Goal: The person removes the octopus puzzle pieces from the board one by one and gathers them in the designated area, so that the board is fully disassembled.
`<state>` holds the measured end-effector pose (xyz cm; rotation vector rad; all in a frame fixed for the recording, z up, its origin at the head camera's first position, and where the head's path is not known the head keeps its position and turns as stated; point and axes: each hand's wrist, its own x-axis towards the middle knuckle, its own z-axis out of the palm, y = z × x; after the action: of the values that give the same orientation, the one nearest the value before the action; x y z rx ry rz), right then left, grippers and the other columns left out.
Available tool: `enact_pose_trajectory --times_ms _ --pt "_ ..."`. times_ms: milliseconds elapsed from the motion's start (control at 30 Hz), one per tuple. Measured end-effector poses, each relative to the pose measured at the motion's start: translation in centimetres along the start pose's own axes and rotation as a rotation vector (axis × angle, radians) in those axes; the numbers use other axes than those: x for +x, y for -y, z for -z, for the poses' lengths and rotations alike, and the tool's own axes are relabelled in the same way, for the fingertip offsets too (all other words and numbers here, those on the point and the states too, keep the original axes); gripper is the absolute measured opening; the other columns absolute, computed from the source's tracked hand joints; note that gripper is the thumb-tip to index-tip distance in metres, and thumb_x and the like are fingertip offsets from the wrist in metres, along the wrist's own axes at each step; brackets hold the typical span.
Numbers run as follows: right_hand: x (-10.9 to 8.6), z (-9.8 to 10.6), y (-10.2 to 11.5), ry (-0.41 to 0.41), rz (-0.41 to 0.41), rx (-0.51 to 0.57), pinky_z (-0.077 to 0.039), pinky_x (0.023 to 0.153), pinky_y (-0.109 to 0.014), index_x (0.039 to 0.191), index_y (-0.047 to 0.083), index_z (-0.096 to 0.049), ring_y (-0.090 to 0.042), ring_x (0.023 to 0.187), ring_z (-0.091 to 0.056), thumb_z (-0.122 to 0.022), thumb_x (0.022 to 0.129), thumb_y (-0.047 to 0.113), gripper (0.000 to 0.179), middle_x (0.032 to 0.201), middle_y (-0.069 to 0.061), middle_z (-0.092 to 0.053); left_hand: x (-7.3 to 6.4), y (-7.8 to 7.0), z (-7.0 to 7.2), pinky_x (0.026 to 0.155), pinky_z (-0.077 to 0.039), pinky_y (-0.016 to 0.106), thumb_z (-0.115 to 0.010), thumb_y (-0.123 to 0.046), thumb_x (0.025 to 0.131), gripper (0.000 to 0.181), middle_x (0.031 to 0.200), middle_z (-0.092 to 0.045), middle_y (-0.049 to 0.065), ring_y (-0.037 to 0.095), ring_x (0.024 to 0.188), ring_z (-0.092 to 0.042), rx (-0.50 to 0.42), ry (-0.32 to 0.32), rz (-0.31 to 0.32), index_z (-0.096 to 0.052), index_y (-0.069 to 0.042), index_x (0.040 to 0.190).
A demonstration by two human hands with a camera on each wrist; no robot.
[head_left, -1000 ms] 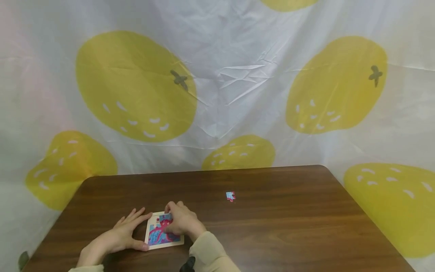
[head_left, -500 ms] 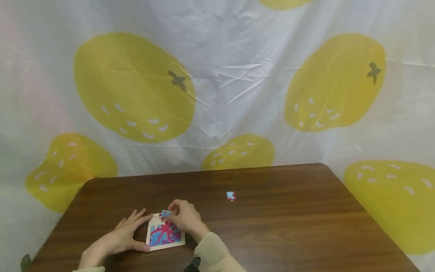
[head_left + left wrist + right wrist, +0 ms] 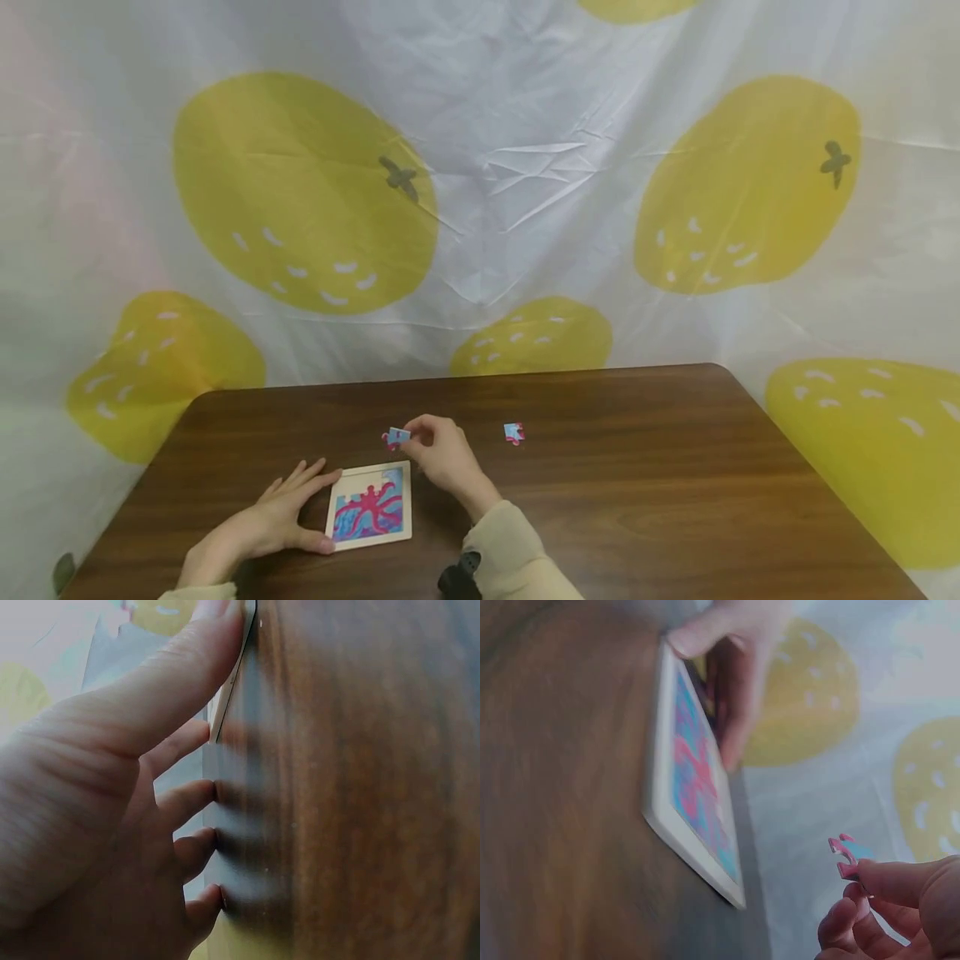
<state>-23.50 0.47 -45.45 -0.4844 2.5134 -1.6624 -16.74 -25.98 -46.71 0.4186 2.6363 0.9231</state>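
A jigsaw tray [image 3: 372, 543] with a pale frame lies at the table's left, part filled with a pink octopus picture [image 3: 371, 504] on blue. Its upper left area shows bare cream base. My left hand [image 3: 276, 517] steadies the tray, thumb at the near left corner and index finger at the far left corner, fingers spread. In the left wrist view the other fingertips rest on the table. Beyond the tray's far edge, my right hand [image 3: 448, 458] pinches a blue and pink jigsaw piece [image 3: 847, 853] between thumb and fingers.
Another blue and pink jigsaw piece [image 3: 513, 432] lies on the brown wooden table [image 3: 637, 492], to the right of my right hand. Behind the table's far edge hangs a white curtain [image 3: 510, 208] printed with yellow fruit.
My right hand has lifted a jigsaw piece out of the tray's upper part and carried it up and right past the far edge. My left hand has stayed at the tray.
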Motion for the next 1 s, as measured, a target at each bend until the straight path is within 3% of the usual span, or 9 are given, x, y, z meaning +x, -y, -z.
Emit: enact_pose_trajectory --times_ms 367,533,667,867,1000 --pt "-0.5 7.6 -1.9 -0.025 0.034 0.077 -0.048 0.053 -0.032 0.102 0.001 -0.072 -0.036 0.059 -0.059 -0.067 0.093 0.012 0.015 0.085 -0.018 -0.071 0.3 0.0 0.3 0.108 0.003 0.07 -0.084 -0.044 0.069 0.099 0.157 -0.015 0.029 0.053 0.142 0.001 -0.004 0.017 0.014 -0.039 -0.007 0.149" --pt "-0.8 10.7 -3.8 -0.065 -0.019 0.118 -0.052 0.056 -0.04 0.104 -0.002 -0.071 -0.031 0.056 -0.059 -0.066 0.093 0.008 0.015 0.085 -0.018 -0.07 0.5 0.8 -0.1 0.108 0.002 0.07 -0.084 -0.048 0.068 0.1 0.158 -0.016 0.026 0.051 0.143 0.0 -0.005 0.006 0.02 -0.04 -0.009 0.149" --pt "-1.3 13.0 -5.3 -0.079 -0.066 0.161 -0.054 0.059 -0.038 0.108 -0.005 -0.069 -0.022 0.059 -0.059 -0.065 0.094 0.009 0.02 0.086 -0.02 -0.07 0.3 0.5 0.0 0.108 0.004 0.07 -0.084 -0.045 0.068 0.1 0.158 -0.015 0.027 0.052 0.142 0.002 -0.025 0.012 0.019 -0.039 -0.008 0.149" --pt "-1.8 15.8 -7.3 -0.111 -0.172 0.204 -0.041 0.048 -0.027 0.113 -0.004 -0.068 -0.018 0.058 -0.056 -0.066 0.094 0.013 0.026 0.079 -0.014 -0.065 0.3 0.8 -0.1 0.108 0.002 0.07 -0.083 -0.05 0.069 0.102 0.156 -0.015 0.031 0.054 0.141 0.001 0.002 0.01 0.0 -0.038 -0.006 0.149" --pt "-1.9 17.3 -8.7 -0.133 -0.208 0.198 -0.04 0.047 -0.025 0.111 -0.004 -0.068 -0.018 0.057 -0.055 -0.068 0.093 0.013 0.025 0.079 -0.011 -0.066 0.3 0.6 -0.1 0.108 0.005 0.07 -0.083 -0.049 0.069 0.102 0.157 -0.014 0.03 0.053 0.141 0.003 -0.015 0.012 0.005 -0.038 -0.006 0.149"
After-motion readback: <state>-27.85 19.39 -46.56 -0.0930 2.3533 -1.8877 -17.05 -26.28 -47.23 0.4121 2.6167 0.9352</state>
